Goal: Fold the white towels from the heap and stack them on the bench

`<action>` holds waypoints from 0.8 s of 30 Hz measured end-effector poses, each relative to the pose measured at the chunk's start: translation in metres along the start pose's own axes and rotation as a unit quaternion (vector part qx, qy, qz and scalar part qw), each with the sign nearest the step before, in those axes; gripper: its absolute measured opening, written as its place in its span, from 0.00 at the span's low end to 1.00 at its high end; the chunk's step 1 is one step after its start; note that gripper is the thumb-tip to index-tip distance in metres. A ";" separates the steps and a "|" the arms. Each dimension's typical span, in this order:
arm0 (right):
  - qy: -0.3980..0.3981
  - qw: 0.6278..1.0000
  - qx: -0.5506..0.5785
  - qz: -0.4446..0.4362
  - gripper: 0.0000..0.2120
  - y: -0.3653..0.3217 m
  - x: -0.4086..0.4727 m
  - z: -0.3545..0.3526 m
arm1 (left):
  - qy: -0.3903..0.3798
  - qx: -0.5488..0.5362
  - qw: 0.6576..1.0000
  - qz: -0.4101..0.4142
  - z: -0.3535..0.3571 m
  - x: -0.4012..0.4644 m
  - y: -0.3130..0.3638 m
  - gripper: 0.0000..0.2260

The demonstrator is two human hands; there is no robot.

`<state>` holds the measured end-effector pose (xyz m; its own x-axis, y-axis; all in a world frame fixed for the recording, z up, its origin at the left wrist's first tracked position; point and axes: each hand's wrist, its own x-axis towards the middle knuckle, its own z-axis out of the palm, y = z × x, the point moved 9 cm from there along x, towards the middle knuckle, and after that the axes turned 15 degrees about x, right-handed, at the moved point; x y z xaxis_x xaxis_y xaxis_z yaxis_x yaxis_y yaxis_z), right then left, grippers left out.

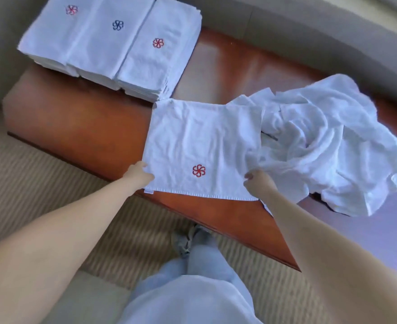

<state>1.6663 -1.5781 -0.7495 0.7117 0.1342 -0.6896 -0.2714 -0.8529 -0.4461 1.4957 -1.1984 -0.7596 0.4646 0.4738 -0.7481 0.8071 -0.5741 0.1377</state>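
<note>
A white towel (202, 146) with a red flower emblem lies spread flat on the brown wooden bench (80, 127), near its front edge. My left hand (139, 175) pinches the towel's near left corner. My right hand (258, 181) grips the towel's near right edge, where it bunches up against the heap. The heap of crumpled white towels (328, 141) sits on the bench's right end. Three stacks of folded white towels (113, 45) stand side by side at the far left end, their tops showing red and blue emblems.
Bare bench top lies between the stacks and the spread towel. Striped beige carpet (40, 183) runs along the bench's near side. My legs and shoes (188, 242) stand close to the front edge. A grey upholstered surface (309, 17) curves behind the bench.
</note>
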 end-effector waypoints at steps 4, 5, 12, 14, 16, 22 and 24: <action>0.029 0.996 0.061 0.064 0.20 0.042 0.007 0.015 | 0.061 -0.013 0.996 -0.063 0.011 0.011 -0.025 0.33; 0.032 0.993 0.080 0.083 0.19 0.051 0.007 0.020 | 0.069 -0.010 0.995 -0.076 0.012 0.015 -0.030 0.33; 0.112 0.969 0.160 0.151 0.18 0.078 0.008 0.029 | 0.041 -0.001 0.995 -0.093 0.031 0.042 -0.044 0.08; 0.116 0.965 0.172 0.163 0.19 0.079 0.006 0.032 | 0.036 0.018 0.993 -0.107 0.029 0.040 -0.042 0.08; 0.118 0.962 0.174 0.173 0.20 0.080 0.004 0.034 | 0.035 0.015 0.993 -0.111 0.030 0.038 -0.039 0.10; 0.127 0.961 0.165 0.183 0.21 0.089 -0.004 0.035 | 0.057 -0.054 0.992 -0.094 0.030 0.031 -0.043 0.08; 0.124 0.963 0.157 0.179 0.18 0.088 -0.004 0.036 | 0.061 -0.083 0.991 -0.080 0.031 0.031 -0.044 0.10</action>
<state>1.6165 -1.6353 -0.8062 0.6582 -0.2985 -0.6911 -0.6836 -0.6216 -0.3825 1.4631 -1.1787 -0.8091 0.3580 0.6333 -0.6861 0.9184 -0.3715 0.1363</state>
